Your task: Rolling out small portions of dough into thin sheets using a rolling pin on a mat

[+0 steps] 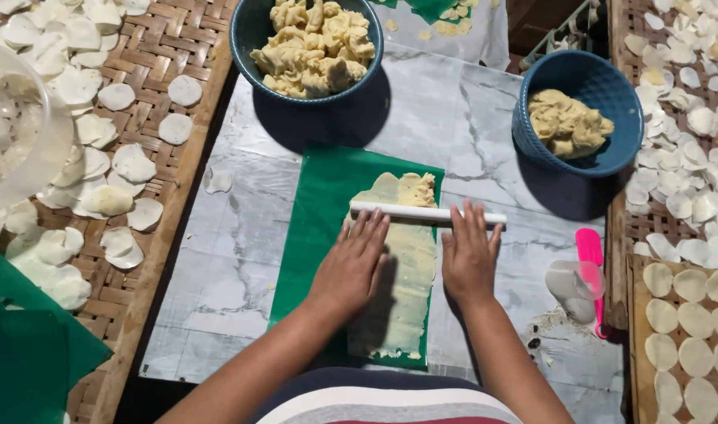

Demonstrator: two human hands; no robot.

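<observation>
A long strip of pale yellow dough [406, 275] lies flattened on a green plastic sheet [320, 204]. Across its far part lies a thin white rolling pin [422, 212]. My left hand [351, 263] and my right hand [469, 255] rest flat, fingers spread, with the fingertips on the pin. The left palm lies over the sheet and the dough's left edge. The right palm sits just right of the dough, on the marble-patterned work surface [233, 259].
Two blue bowls of dough lumps stand at the back, one in the middle [253, 31] and one at the right [610, 153]. A clear cup [571, 283] and a pink tool [590, 251] lie at the right. Woven trays [163, 47] with several thin white discs [131, 165] flank both sides.
</observation>
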